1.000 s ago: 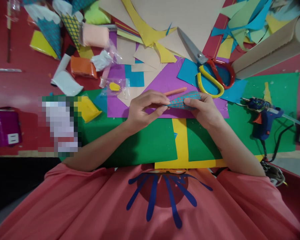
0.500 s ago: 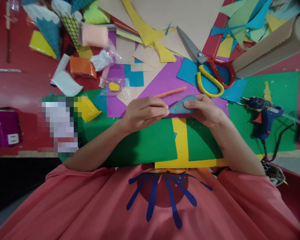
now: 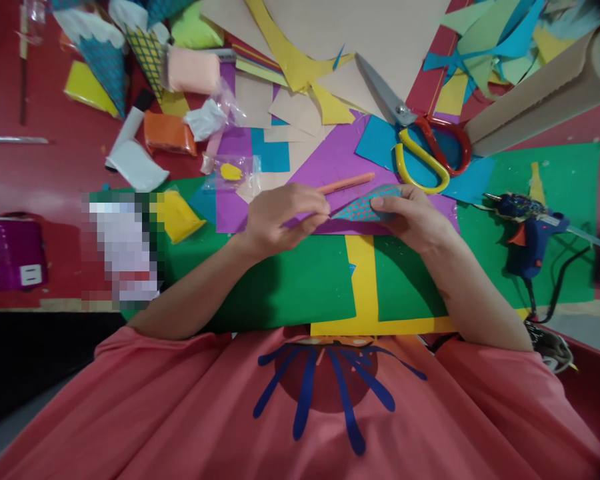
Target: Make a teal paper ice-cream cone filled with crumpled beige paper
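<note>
A small blue cone with a reddish pattern (image 3: pixel 361 207) lies sideways above the purple sheet (image 3: pixel 300 223), its narrow tip pointing left. My right hand (image 3: pixel 415 217) grips its wide end, thumb on top. Just left of the tip, my left hand (image 3: pixel 285 220) has its fingers pinched together; whatever they hold, if anything, is too small to tell. Behind the cone an orange pen (image 3: pixel 347 182) rests on the purple sheet.
Scissors with red and yellow handles (image 3: pixel 423 150) lie behind my right hand. A blue glue gun (image 3: pixel 527 233) is at the right on a green sheet (image 3: pixel 575 173). Clay packets, such as an orange one (image 3: pixel 169 133), and patterned cones (image 3: pixel 103 57) are at the back left.
My left hand has drawn slightly left, away from the cone's tip, which is now more exposed. My right hand still holds the cone, shifted slightly right.
</note>
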Demonstrator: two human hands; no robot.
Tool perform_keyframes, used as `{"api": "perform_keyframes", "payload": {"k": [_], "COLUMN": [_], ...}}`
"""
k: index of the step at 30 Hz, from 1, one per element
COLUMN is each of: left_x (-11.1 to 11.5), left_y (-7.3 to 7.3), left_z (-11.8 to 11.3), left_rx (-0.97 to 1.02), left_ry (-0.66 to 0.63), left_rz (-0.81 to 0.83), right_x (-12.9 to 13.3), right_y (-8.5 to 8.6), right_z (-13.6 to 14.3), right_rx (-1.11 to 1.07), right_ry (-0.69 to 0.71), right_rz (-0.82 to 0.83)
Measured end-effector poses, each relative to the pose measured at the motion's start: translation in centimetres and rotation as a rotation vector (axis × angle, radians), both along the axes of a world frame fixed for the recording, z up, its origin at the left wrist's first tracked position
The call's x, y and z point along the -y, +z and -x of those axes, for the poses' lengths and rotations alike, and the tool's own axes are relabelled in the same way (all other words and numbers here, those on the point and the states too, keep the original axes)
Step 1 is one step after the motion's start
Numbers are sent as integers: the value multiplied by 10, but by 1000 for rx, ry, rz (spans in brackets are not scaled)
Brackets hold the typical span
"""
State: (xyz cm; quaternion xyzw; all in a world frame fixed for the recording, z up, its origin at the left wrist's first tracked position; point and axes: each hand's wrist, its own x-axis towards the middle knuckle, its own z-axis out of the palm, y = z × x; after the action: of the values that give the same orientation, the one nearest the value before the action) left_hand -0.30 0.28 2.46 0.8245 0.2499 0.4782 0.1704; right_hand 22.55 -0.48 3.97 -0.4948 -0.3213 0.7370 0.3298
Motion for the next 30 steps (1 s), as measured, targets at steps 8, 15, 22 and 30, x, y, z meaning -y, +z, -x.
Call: {"api": "perform_keyframes", "payload": {"k": [8,15,22,30], "left_x": [7,7,11,12], "left_y": [-5,-6,-2,-6], "left_z": [-4,-5,-8,-11], "left_rx": [121,-75,204,59], "left_ry": [159,190,75,140], "left_rz": [316,176,515,625], "right_x": [1,4,7,14], "right_y": [-3,-4,-9,-10], "right_z": [2,3,4,9], "right_rx": [68,102,184,275], "right_ry": [-135,-174,-213,-170], "right_rz": [-119,-146,-244,-378]}}
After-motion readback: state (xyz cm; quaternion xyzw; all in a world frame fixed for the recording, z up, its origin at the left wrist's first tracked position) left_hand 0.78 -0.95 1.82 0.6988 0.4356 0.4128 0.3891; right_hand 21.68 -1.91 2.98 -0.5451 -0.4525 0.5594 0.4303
